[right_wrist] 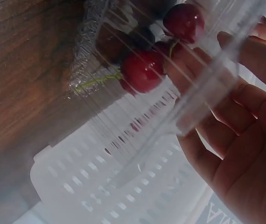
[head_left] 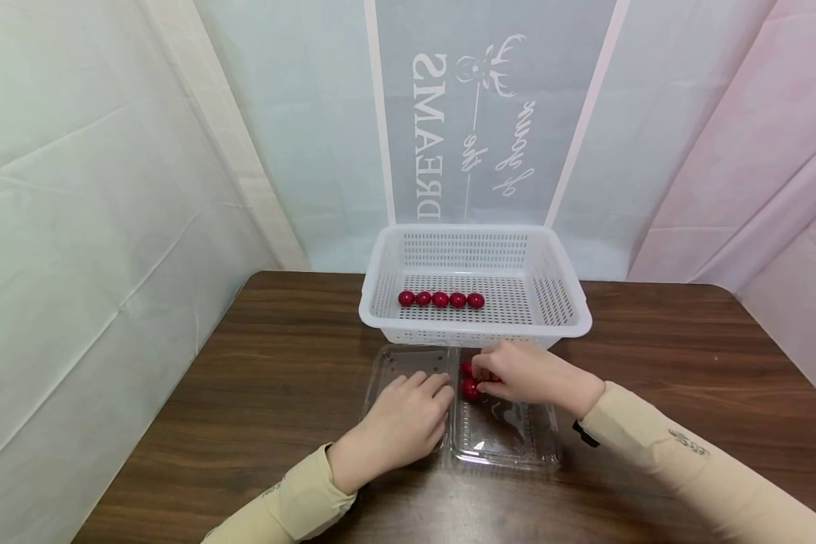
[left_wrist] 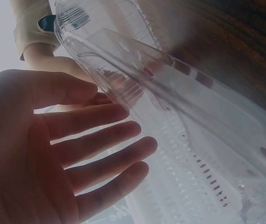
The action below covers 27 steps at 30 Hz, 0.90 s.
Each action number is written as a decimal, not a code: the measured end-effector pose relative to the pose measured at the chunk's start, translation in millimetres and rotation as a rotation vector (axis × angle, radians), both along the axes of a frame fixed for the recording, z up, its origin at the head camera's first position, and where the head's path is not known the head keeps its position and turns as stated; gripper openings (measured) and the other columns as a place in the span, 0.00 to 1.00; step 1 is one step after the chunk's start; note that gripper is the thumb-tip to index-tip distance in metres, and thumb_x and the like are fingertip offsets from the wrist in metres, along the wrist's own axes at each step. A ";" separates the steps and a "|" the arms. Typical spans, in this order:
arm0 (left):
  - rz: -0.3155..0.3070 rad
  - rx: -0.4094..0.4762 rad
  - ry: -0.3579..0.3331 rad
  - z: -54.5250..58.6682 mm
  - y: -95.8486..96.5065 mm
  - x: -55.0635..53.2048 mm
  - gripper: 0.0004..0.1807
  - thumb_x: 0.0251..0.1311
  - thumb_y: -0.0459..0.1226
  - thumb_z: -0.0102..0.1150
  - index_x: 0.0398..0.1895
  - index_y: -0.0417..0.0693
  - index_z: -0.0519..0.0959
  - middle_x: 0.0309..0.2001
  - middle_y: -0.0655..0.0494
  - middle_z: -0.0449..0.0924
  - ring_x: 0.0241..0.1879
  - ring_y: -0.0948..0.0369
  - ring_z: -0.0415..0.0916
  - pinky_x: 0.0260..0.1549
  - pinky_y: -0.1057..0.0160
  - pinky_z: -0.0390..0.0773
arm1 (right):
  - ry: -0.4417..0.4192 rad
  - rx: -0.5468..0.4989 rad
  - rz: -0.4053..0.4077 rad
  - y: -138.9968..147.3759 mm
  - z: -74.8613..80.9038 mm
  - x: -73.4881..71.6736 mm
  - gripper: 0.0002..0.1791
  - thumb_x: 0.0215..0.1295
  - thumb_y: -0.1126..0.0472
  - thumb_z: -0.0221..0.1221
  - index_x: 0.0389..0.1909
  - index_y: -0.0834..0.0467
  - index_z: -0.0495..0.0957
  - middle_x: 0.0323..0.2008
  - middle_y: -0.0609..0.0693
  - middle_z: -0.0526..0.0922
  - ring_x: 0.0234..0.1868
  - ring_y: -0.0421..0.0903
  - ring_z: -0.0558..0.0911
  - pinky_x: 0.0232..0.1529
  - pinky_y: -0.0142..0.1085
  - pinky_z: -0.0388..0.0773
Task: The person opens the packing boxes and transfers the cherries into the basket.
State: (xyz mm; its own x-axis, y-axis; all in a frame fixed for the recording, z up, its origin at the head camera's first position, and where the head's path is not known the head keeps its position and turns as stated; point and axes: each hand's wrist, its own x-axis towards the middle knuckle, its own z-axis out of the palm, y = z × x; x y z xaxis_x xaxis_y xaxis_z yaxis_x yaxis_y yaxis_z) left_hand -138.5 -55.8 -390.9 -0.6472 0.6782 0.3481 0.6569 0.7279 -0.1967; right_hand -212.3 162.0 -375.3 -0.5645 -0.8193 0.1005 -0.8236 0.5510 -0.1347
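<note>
A hinged clear plastic box (head_left: 496, 446) lies unfolded on the table. Two red cherries (head_left: 471, 390) sit in its right half, near the back corner by the hinge. My right hand (head_left: 527, 372) reaches into that half, thumb and forefinger curled at the nearer cherry in a pinch. Through the clear wall, the right wrist view shows a cherry (right_wrist: 142, 71) with a green stem beside the fingers of the right hand (right_wrist: 245, 126). My left hand (head_left: 403, 418) lies over the box's left half; in the left wrist view its fingers (left_wrist: 109, 135) are extended beside the plastic.
Behind the box stands a white slotted basket (head_left: 476, 330), with a row of several cherries (head_left: 440, 300) on its floor. The brown wooden table (head_left: 272, 393) runs out to both sides. A printed cloth (head_left: 476, 113) hangs at the back.
</note>
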 end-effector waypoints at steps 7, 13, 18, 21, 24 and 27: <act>0.000 -0.003 -0.004 0.5 0.0 -0.1 0.12 0.57 0.42 0.55 0.42 0.49 0.79 0.49 0.55 0.80 0.40 0.59 0.77 0.29 0.63 0.75 | -0.012 0.041 -0.010 -2.1 -3.8 -0.9 0.06 0.56 0.57 0.65 0.28 0.54 0.80 0.23 0.43 0.80 0.23 0.33 0.74 0.26 0.30 0.73; 0.000 -0.003 -0.005 0.4 0.2 0.0 0.12 0.57 0.42 0.54 0.42 0.50 0.79 0.49 0.56 0.80 0.40 0.59 0.77 0.29 0.63 0.75 | -0.028 0.057 -0.025 -3.1 -8.1 -0.3 0.09 0.54 0.54 0.66 0.29 0.55 0.80 0.23 0.43 0.80 0.22 0.32 0.74 0.25 0.30 0.73; 0.003 -0.005 0.005 0.5 0.4 0.0 0.12 0.57 0.42 0.55 0.42 0.50 0.79 0.49 0.56 0.80 0.40 0.59 0.77 0.29 0.62 0.75 | -0.045 0.071 -0.032 -2.9 -11.6 0.2 0.11 0.52 0.51 0.67 0.30 0.54 0.80 0.24 0.42 0.79 0.22 0.33 0.72 0.26 0.31 0.73; 0.004 -0.005 0.009 0.8 0.2 0.6 0.12 0.55 0.42 0.56 0.41 0.50 0.79 0.48 0.56 0.80 0.40 0.59 0.77 0.29 0.62 0.74 | -0.042 0.089 -0.026 -3.0 -14.4 0.7 0.13 0.51 0.49 0.68 0.29 0.53 0.79 0.23 0.40 0.77 0.23 0.33 0.71 0.26 0.31 0.72; 0.004 -0.004 0.008 1.2 -0.1 1.2 0.12 0.54 0.42 0.57 0.40 0.50 0.79 0.48 0.56 0.80 0.40 0.59 0.77 0.29 0.62 0.75 | -0.037 0.097 -0.017 -3.4 -16.4 1.9 0.13 0.50 0.48 0.68 0.27 0.51 0.77 0.22 0.39 0.73 0.22 0.33 0.68 0.24 0.30 0.69; 0.004 -0.005 0.002 1.2 -0.1 1.5 0.12 0.54 0.42 0.57 0.40 0.50 0.79 0.48 0.56 0.80 0.41 0.59 0.77 0.29 0.62 0.75 | -0.048 0.087 -0.009 -3.9 -17.4 3.0 0.13 0.50 0.50 0.68 0.25 0.51 0.76 0.21 0.39 0.71 0.21 0.33 0.67 0.23 0.28 0.66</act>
State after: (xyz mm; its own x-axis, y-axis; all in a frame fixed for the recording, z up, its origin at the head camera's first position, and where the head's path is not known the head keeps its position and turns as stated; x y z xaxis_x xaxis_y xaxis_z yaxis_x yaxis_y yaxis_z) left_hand -137.0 -56.0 -389.7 -0.6495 0.6770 0.3462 0.6534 0.7298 -0.2012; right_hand -209.4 158.1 -392.7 -0.5747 -0.8184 0.0021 -0.8121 0.5700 -0.1252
